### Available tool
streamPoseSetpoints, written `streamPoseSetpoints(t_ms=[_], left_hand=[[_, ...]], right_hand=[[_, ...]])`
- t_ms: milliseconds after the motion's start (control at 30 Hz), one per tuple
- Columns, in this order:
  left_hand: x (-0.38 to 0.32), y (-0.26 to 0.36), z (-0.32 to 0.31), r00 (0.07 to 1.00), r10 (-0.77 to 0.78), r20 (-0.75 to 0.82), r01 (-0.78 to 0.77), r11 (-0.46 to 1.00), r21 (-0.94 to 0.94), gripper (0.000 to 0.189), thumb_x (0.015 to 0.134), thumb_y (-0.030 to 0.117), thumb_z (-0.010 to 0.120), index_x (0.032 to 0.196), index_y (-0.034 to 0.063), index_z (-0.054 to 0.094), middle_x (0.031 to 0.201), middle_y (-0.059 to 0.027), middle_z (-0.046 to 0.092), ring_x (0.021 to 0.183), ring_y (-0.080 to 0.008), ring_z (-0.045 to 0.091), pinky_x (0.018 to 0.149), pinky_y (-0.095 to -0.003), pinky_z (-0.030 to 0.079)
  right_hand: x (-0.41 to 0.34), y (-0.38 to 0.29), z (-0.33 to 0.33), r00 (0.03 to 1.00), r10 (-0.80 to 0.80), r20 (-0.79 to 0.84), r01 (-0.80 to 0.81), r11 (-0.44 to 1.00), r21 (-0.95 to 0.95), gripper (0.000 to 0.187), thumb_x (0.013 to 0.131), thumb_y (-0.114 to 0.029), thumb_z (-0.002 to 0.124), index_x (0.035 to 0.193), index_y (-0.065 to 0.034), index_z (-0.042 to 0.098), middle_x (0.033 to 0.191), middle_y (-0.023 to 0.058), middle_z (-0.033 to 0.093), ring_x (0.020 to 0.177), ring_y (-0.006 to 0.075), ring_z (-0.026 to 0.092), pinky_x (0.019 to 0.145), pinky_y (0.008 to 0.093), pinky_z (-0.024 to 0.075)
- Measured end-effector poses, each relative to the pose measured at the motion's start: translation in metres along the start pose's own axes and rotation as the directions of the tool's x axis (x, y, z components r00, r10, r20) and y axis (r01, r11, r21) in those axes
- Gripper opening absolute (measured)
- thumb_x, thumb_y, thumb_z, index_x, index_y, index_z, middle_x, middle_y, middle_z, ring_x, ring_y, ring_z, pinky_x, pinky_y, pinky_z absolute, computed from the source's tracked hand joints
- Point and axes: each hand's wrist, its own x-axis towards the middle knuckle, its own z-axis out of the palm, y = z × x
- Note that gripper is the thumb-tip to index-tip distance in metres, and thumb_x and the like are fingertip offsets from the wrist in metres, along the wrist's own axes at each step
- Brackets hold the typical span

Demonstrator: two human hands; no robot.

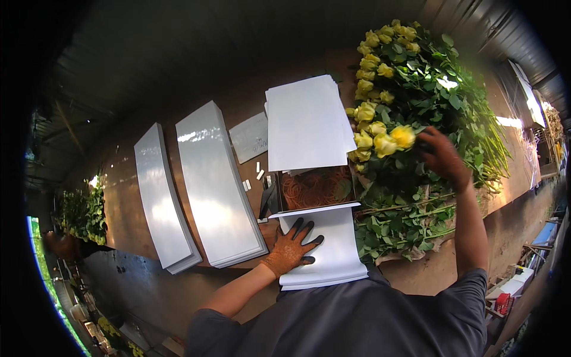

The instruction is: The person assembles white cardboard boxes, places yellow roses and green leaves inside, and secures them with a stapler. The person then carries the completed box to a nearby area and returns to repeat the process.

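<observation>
My left hand [296, 247], in an orange work glove with dark fingertips, lies spread on a white paper sheet [334, 241] whose near end curls down against my body. My right hand [439, 156], gloved as well, is at a yellow rose [403, 136] at the near side of a heap of yellow roses [366, 85] with long green stems; the fingers are blurred, so their hold on it cannot be made out. Beyond my left hand sits an open box of rubber bands [316, 189], with a stack of white paper [308, 125] over its far part.
Two stacks of long white sheets [218, 192] [163, 196] lie to the left on the wooden table [120, 209]. A marked board [250, 138] and small white pieces lie between stacks. More leafy stems [84, 214] stand at the far left, near a person's dark, blurred hand.
</observation>
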Motion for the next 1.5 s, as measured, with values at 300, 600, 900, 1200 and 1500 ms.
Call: streamPoseSetpoints(t_ms=[300, 600, 900, 1200, 1500], left_hand=[[-0.008, 0.0, 0.007, 0.999, -0.032, -0.035, 0.032, 1.0, -0.002, 0.07, 0.079, 0.059, 0.069, 0.143, 0.0396, 0.05, 0.161, -0.0105, 0.029, 0.148, -0.0368, 0.024, 0.102, -0.0735, 0.03], [-0.007, -0.002, 0.009, 0.998, -0.038, -0.059, 0.036, 0.999, -0.032, 0.074, 0.076, 0.056, 0.073, 0.143, 0.0394, 0.049, 0.16, -0.0085, 0.03, 0.147, -0.0343, 0.026, 0.097, -0.0741, 0.035], [-0.007, 0.004, -0.007, 0.998, -0.047, -0.048, 0.045, 0.998, -0.043, 0.072, 0.074, 0.054, 0.075, 0.141, 0.0377, 0.053, 0.159, -0.0112, 0.032, 0.147, -0.0371, 0.025, 0.101, -0.0744, 0.03], [-0.008, 0.004, -0.005, 0.997, -0.032, -0.073, 0.031, 0.999, -0.012, 0.073, 0.075, 0.056, 0.074, 0.142, 0.038, 0.052, 0.158, -0.0116, 0.033, 0.146, -0.0369, 0.026, 0.1, -0.0732, 0.032], [-0.007, 0.003, -0.002, 0.998, -0.024, -0.05, 0.024, 1.0, 0.015, 0.072, 0.079, 0.059, 0.07, 0.145, 0.038, 0.049, 0.159, -0.0113, 0.032, 0.147, -0.037, 0.026, 0.099, -0.0713, 0.034]], right_hand=[[-0.035, -0.028, -0.108, 0.888, 0.259, -0.38, -0.053, 0.878, 0.475, 0.031, 0.101, -0.013, 0.058, 0.129, -0.0007, 0.059, 0.119, 0.0089, 0.067, 0.107, 0.0152, 0.064, 0.098, 0.0285, 0.0482], [-0.008, -0.029, 0.019, 0.952, 0.108, 0.285, -0.101, 0.994, -0.039, 0.038, 0.09, -0.018, 0.064, 0.124, -0.0031, 0.06, 0.11, 0.02, 0.066, 0.099, 0.0339, 0.065, 0.088, 0.0409, 0.0528], [-0.011, -0.011, 0.151, 0.799, 0.269, 0.537, -0.05, 0.921, -0.385, 0.038, 0.084, -0.034, 0.063, 0.113, -0.0094, 0.063, 0.105, 0.0203, 0.069, 0.101, 0.04, 0.065, 0.088, 0.0511, 0.051], [-0.022, -0.033, 0.022, 0.874, 0.243, 0.421, -0.213, 0.97, -0.118, 0.043, 0.081, -0.032, 0.069, 0.115, -0.0052, 0.068, 0.094, 0.0212, 0.072, 0.089, 0.0367, 0.07, 0.082, 0.0434, 0.0549], [-0.048, -0.024, 0.047, 0.787, 0.276, 0.551, -0.109, 0.942, -0.317, 0.039, 0.079, -0.03, 0.065, 0.112, -0.0103, 0.072, 0.096, 0.0206, 0.072, 0.095, 0.039, 0.068, 0.087, 0.0472, 0.0543]])
